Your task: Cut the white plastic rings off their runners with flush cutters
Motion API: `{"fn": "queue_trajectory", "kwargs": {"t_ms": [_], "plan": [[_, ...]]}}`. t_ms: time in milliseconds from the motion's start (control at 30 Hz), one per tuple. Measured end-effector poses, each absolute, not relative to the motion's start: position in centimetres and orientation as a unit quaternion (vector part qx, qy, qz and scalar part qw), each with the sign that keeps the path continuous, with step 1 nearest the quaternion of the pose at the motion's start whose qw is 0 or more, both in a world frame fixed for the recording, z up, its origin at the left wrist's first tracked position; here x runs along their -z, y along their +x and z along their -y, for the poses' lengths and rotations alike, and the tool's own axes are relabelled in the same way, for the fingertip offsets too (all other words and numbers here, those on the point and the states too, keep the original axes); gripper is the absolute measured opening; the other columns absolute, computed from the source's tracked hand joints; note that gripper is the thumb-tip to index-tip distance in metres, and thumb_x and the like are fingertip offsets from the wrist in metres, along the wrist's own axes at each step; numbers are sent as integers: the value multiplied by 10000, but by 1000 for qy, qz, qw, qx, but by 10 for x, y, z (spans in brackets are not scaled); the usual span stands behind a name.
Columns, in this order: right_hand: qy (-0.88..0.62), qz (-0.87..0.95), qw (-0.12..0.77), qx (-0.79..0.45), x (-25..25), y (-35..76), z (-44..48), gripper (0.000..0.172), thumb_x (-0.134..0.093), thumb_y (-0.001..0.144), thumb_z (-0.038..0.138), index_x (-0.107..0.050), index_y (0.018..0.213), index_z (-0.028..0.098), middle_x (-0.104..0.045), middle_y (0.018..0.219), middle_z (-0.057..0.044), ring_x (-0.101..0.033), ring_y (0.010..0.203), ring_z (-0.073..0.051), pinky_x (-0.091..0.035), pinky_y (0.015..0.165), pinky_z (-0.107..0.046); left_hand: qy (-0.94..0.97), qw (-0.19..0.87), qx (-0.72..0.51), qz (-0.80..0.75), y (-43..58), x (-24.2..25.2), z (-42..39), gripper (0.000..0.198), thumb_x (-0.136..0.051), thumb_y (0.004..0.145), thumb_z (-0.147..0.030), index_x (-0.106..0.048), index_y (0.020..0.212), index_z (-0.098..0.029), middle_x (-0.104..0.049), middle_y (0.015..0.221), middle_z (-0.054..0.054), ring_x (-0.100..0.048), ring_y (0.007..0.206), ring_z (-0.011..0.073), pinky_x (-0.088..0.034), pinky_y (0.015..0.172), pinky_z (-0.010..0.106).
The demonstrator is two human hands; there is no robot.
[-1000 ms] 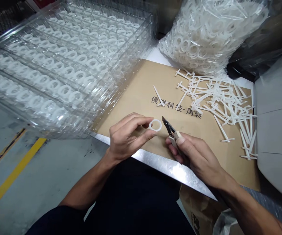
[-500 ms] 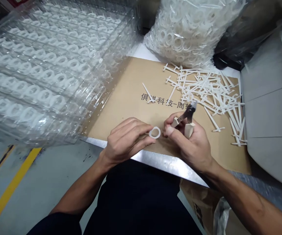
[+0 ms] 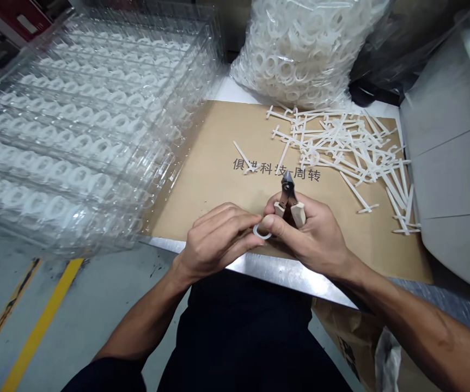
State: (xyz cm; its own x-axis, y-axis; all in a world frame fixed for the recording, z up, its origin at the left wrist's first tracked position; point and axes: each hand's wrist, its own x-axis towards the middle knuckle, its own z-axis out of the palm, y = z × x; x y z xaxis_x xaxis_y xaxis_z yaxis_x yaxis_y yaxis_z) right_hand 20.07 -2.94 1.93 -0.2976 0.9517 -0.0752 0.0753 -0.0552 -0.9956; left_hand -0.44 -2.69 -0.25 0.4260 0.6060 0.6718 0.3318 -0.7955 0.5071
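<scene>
Between the thumb and fingers of my left hand (image 3: 222, 237) is a white plastic ring (image 3: 262, 235), held over the near edge of the cardboard sheet (image 3: 202, 179). My right hand (image 3: 312, 234) is wrapped round a pair of side cutters (image 3: 288, 190) with pale handles. Their jaws point away from me. The right thumb and fingertips are up against the ring, partly covering it. Beyond the hands, a heap of white plastic sprue pieces (image 3: 341, 141) lies on the cardboard, with one loose sprue piece (image 3: 243, 156) apart to the left.
Stacked clear plastic trays (image 3: 96, 141) full of white rings stand at the left. A clear bag of rings (image 3: 300, 54) sits at the back. A grey panel (image 3: 455, 163) borders the right side. The table's metal edge (image 3: 284, 272) runs in front of my body.
My right hand has moved left with the side cutters, and its thumb and fingertips have come to the ring. The cutters have turned to point more straight ahead. My view has shifted slightly.
</scene>
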Motion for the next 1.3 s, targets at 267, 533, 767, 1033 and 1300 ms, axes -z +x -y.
{"fn": "queue_trajectory", "kwargs": {"t_ms": [267,533,767,1033,1300], "plan": [[-444,504,396,-625,-23,201,26,72,-664,948,226,-641,912,168,-653,693,13,-617,662,-145,-497,665,-275,807,169,-479,-301,-5,2,27,254,-790,922,-206,-703,1158,-172,-790,934,72,-736,810,156,-609,758,286],[-418,463,377,-685,-24,203,27,81,-677,939,227,-638,899,169,-678,729,2,-648,709,-147,-531,727,-272,797,181,-478,-321,-7,2,27,319,-836,852,-109,-725,1142,-181,-789,934,57,-729,817,149,-603,754,275],[-429,466,365,-683,-24,205,28,63,-687,938,216,-650,905,177,-687,751,3,-665,735,-156,-543,752,-285,799,186,-475,-319,-6,1,27,296,-829,867,-129,-726,1140,-175,-791,930,60,-723,803,146,-597,744,277],[-423,449,367,-696,-22,204,28,65,-701,921,220,-647,922,183,-682,762,-2,-658,746,-164,-538,764,-303,799,187,-468,-329,-8,0,28,323,-827,856,-100,-720,1148,-188,-786,936,41,-717,814,141,-592,754,271],[-375,533,460,-603,-4,211,28,116,-607,1008,278,-595,1088,194,-632,944,-36,-652,844,-187,-545,818,-355,757,123,-477,-429,-16,-3,20,241,-811,869,-171,-738,1097,-201,-767,940,38,-706,805,151,-595,727,286]]}}
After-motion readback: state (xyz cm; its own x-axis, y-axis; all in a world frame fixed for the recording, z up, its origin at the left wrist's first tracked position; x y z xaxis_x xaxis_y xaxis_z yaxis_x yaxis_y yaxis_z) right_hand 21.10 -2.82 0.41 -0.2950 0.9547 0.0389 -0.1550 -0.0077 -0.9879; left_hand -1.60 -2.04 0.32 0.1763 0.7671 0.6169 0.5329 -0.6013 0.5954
